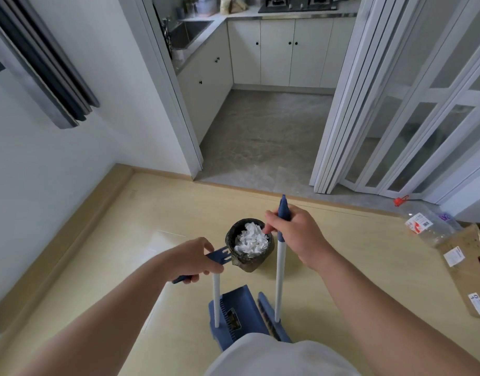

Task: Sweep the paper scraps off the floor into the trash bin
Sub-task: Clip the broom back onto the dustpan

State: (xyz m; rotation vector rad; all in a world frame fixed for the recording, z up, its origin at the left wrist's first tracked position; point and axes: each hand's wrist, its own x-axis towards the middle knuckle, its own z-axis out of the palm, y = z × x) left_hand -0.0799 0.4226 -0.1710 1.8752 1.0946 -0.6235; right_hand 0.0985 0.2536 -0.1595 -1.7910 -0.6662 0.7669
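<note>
Left hand [192,260] grips dustpan [239,313] handle, right hand [295,234] grips broom [279,267] upright; scraps [251,241] fill bin [249,260], I judge sweeping done.

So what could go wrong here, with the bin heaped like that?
The paper scraps are heaped to the rim of the trash bin, so a bump might spill some onto the floor. The left hand holds the dustpan handle right beside that bin, and lifting the dustpan carelessly could knock it over.
</note>
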